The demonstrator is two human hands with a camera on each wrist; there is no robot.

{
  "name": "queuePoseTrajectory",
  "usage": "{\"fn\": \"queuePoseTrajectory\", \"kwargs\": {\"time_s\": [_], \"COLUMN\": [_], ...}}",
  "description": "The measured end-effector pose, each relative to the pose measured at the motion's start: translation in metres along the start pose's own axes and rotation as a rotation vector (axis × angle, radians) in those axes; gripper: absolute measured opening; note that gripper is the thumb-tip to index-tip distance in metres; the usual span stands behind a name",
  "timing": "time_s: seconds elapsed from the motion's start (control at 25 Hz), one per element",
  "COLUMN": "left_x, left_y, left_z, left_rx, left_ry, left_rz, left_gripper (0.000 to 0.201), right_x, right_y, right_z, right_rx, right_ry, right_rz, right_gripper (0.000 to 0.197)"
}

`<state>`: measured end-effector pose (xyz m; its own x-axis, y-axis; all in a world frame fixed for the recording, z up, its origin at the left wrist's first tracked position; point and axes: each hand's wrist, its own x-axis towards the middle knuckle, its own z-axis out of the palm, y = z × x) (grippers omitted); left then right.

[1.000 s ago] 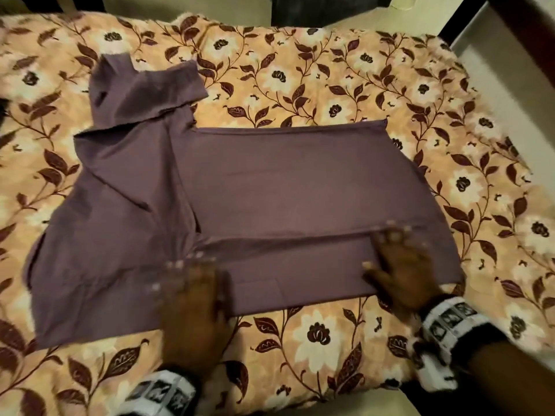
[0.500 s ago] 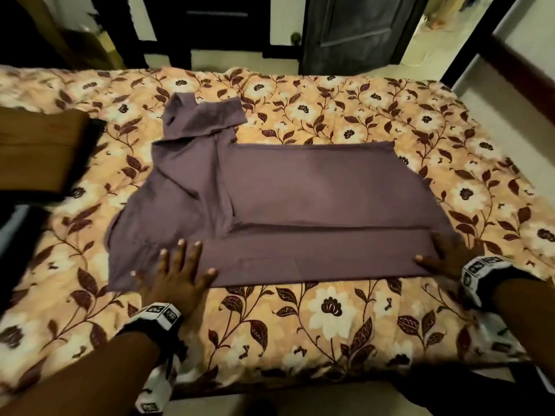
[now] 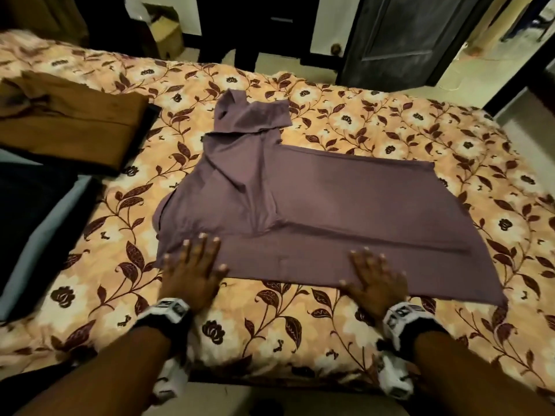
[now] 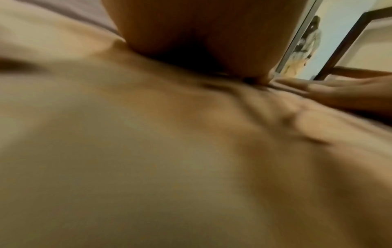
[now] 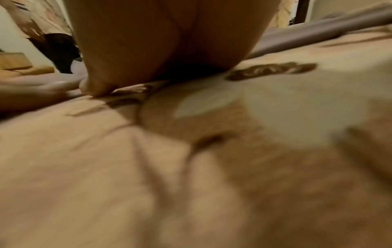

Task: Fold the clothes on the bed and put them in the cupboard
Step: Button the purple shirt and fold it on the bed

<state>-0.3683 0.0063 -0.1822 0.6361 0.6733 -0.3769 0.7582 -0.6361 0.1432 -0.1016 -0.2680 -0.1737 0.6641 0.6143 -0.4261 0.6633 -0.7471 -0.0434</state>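
L hand (image 3: 192, 273) flat, fingers spread, on shirt (image 3: 345, 205) near edge; R hand (image 3: 377, 279) same, both grips open; shirt half-folded on bed (image 3: 390, 121).

Both forearms are bare — no sleeve reaches into the head view. Each wrist carries a black strap with a white block on top, printed with small black-and-white square markings: one above the left hand (image 3: 192, 273), one above the right hand (image 3: 377, 283). Below each wrist a further white part with dark patches hangs under the strap — its shape is blurred. The fingernails are pale and short. Both wrist views show only a blurred bare palm.
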Motion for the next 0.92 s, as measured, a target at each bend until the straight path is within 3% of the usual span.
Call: {"fn": "queuePoseTrajectory", "kwargs": {"time_s": [0.12,0.2,0.28,0.32,0.4,0.48,0.56,0.64,0.76,0.84,0.92], "left_x": [-0.020,-0.020,-0.002,0.006,0.017,0.020,0.020,0.024,0.028,0.027,0.028], "left_y": [-0.067,-0.058,-0.046,-0.044,-0.049,-0.059,-0.062,-0.062,-0.064,-0.063,-0.063], "left_z": [-0.028,-0.043,-0.052,-0.053,-0.046,-0.034,-0.024,-0.021,-0.019,-0.020,-0.022], "left_rx": [-0.068,-0.154,-0.290,-0.369,-0.530,-0.591,-0.619,-0.636,-0.700,-0.725,-0.731], "left_ry": [-0.018,0.183,0.419,0.453,0.362,0.302,0.320,0.340,0.338,0.332,0.310], "left_rz": [-0.212,-0.278,-0.219,-0.148,-0.058,-0.088,-0.110,-0.116,-0.146,-0.142,-0.142], "left_gripper": [0.067,0.061,0.042,0.035,0.038,0.047,0.051,0.052,0.051,0.048,0.043], "right_x": [0.008,0.024,0.060,0.078,0.120,0.167,0.201,0.235,0.284,0.304,0.306], "right_y": [0.105,0.113,0.048,0.003,-0.087,-0.163,-0.230,-0.286,-0.335,-0.348,-0.341], "right_z": [-0.025,-0.047,-0.075,-0.091,-0.118,-0.138,-0.159,-0.179,-0.190,-0.189,-0.192], "right_rx": [-0.055,-0.103,-0.107,-0.070,0.001,0.039,0.029,-0.024,-0.075,-0.135,-0.146], "right_ry": [0.046,0.097,0.245,0.244,0.241,0.198,0.246,0.259,0.151,0.138,0.254], "right_rz": [0.232,0.258,0.058,-0.057,-0.278,-0.465,-0.590,-0.618,-0.559,-0.544,-0.490], "right_gripper": [0.097,0.088,0.055,0.045,0.038,0.039,0.045,0.062,0.084,0.059,0.029]}}
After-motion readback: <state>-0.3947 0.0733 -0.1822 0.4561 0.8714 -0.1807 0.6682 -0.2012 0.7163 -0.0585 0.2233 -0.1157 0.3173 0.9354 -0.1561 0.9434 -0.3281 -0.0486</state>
